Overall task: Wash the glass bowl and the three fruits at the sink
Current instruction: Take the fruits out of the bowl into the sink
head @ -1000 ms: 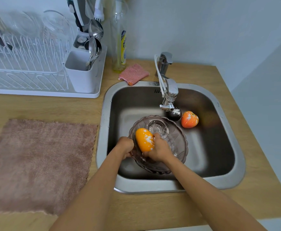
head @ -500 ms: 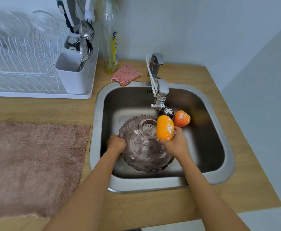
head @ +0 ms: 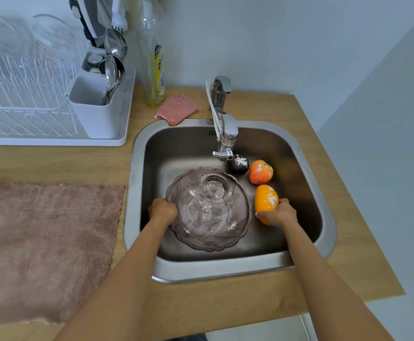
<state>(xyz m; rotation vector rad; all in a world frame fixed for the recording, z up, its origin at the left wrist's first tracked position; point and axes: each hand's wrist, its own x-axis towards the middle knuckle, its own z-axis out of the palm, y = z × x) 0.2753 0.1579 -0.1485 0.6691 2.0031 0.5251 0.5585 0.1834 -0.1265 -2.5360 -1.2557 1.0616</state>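
Purple-tinted glass bowl (head: 210, 212) flecked white, powder-dusted yellow fruit (head: 265, 199)

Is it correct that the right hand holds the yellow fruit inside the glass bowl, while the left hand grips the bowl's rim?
Not quite. The head view shows the right hand holding the yellow fruit outside the glass bowl, to its right. The left hand does grip the rim.

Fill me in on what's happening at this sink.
A person is washing up at the sink. The left hand grips the rim of the glass bowl, which sits in the basin with white specks on it. The right hand holds a yellow fruit beside the bowl. An orange fruit and a dark fruit, both dusted white, lie under the tap. No water can be seen running.
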